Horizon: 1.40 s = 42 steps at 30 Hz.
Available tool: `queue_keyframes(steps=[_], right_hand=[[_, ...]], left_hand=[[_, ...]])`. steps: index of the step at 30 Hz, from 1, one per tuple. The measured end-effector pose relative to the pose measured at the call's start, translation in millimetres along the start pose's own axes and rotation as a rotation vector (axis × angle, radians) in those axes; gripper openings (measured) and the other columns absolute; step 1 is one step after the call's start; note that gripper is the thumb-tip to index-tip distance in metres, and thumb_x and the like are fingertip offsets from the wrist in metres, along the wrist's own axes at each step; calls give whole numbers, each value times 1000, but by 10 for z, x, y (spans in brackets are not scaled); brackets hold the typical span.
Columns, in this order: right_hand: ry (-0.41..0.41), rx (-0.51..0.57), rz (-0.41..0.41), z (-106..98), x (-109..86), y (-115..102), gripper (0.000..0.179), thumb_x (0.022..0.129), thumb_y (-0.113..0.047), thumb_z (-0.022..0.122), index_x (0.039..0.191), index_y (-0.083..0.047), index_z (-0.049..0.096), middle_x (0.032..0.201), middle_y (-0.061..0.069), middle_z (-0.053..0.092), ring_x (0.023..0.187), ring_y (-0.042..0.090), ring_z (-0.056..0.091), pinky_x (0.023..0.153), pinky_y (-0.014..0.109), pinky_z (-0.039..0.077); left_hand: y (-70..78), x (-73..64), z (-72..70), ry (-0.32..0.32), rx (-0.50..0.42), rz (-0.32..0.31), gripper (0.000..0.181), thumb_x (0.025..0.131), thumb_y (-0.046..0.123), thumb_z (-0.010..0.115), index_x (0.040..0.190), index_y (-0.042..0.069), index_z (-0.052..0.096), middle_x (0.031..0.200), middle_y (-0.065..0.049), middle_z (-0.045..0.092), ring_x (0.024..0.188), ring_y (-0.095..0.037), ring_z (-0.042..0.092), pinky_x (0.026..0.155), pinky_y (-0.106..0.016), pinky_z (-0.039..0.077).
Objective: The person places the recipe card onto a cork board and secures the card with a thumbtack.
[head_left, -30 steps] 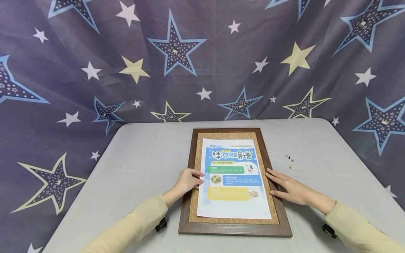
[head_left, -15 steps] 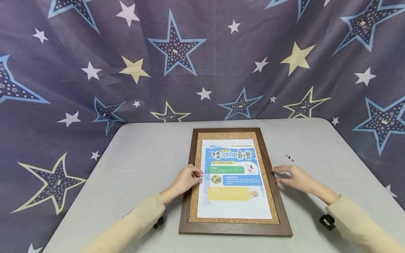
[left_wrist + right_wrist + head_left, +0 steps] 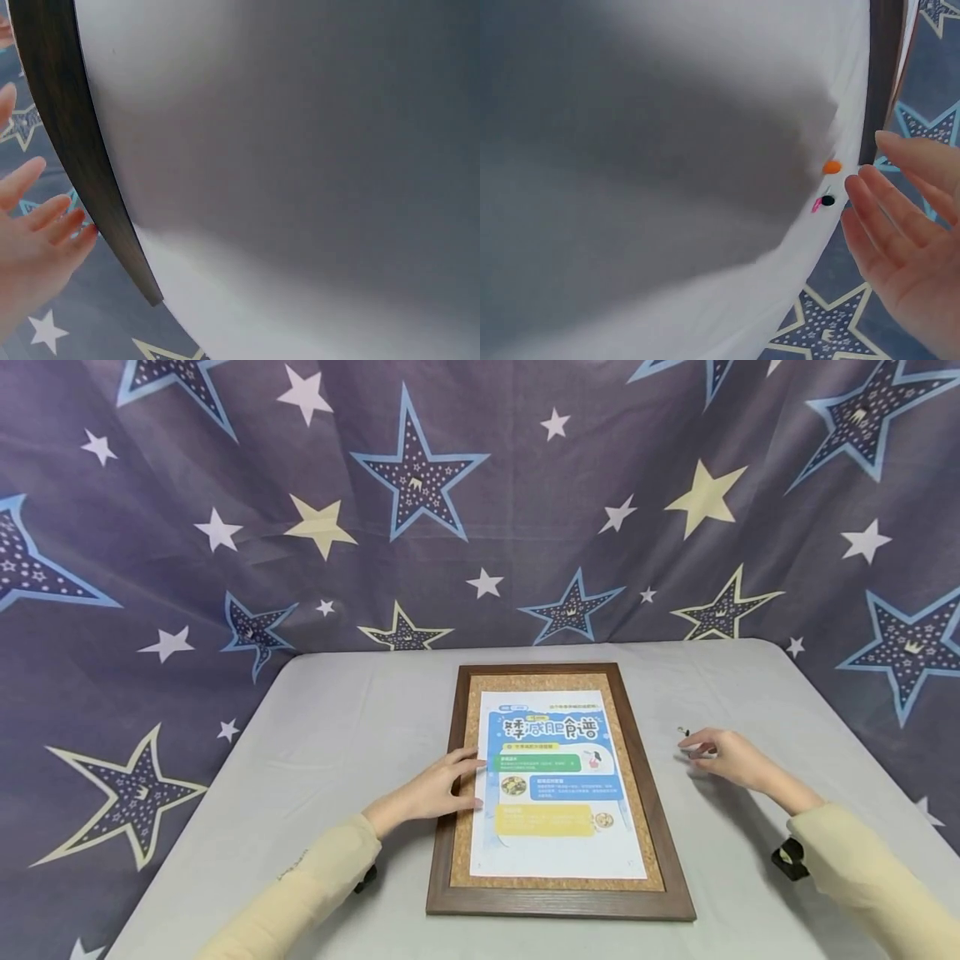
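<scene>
A printed poster sheet [image 3: 558, 852] with coloured blocks lies on a cork board [image 3: 540, 682] in a brown wooden frame [image 3: 562, 903]. My left hand [image 3: 431, 789] spreads over the frame's left side, fingertips at the sheet's left edge, thumb apart from the fingers. Right of the board, my right hand [image 3: 738, 764] hovers at a few small pins, its fingers loosely bent. In the right wrist view an orange pin [image 3: 832, 166], a black pin [image 3: 828, 200] and a pink pin [image 3: 817, 205] lie near the fingertips. Nothing shows between those fingers.
A light grey cloth [image 3: 360, 718] covers the table under the board. Behind it hangs a dark curtain [image 3: 510, 527] printed with stars. The frame's raised side [image 3: 82, 150] runs close to the left hand.
My right hand has left the frame's right side and moved right to the pins. My left hand's fingers have straightened and spread at the sheet's edge. Board and sheet look unmoved.
</scene>
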State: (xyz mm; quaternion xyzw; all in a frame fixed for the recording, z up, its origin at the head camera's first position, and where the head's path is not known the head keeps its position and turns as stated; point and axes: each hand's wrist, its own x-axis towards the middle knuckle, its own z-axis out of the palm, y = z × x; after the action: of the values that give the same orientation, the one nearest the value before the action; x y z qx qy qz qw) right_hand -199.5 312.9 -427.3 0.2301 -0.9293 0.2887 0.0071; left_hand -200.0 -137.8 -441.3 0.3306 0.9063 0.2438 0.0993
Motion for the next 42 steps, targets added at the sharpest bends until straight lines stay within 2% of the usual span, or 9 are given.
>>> queue_keyframes(steps=[6, 12, 20, 30, 42], right_hand=[[-49, -13, 42, 3, 44, 93, 23, 73, 8, 62, 95, 10, 62, 87, 20, 63, 73, 28, 61, 60, 28, 48], [-66, -17, 39, 31, 79, 179, 19, 72, 8, 63, 91, 10, 62, 83, 19, 63, 73, 30, 61, 62, 34, 50], [-74, -2, 29, 24, 106, 204, 12, 73, 8, 63, 86, 8, 64, 79, 14, 63, 72, 27, 61, 64, 34, 49], [-7, -52, -37, 40, 114, 217, 10, 70, 10, 65, 72, 0, 67, 71, 7, 62, 67, 23, 59, 62, 33, 49], [-19, -67, -31, 42, 150, 225, 7, 72, 6, 66, 70, -1, 67, 69, 6, 63, 64, 17, 59, 60, 29, 48]], left_hand=[[-3, -22, -32, -79, 41, -2, 70, 79, 40, 63, 135, 9, 36, 144, -17, 18, 128, -38, 21, 99, -53, 22], [-3, -32, -21, -112, 108, 10, 71, 79, 44, 61, 136, 9, 35, 145, -17, 17, 131, -35, 17, 101, -52, 18], [-10, -18, -22, -122, 142, 20, 71, 80, 45, 59, 135, 8, 36, 144, -16, 19, 131, -34, 17, 102, -51, 16], [-14, -4, -32, -156, 159, 21, 72, 81, 46, 58, 137, 10, 33, 146, -14, 16, 131, -34, 16, 101, -52, 15], [-18, -3, -40, -175, 171, 20, 72, 82, 47, 56, 138, 10, 31, 146, -14, 15, 131, -33, 15, 101, -52, 15]])
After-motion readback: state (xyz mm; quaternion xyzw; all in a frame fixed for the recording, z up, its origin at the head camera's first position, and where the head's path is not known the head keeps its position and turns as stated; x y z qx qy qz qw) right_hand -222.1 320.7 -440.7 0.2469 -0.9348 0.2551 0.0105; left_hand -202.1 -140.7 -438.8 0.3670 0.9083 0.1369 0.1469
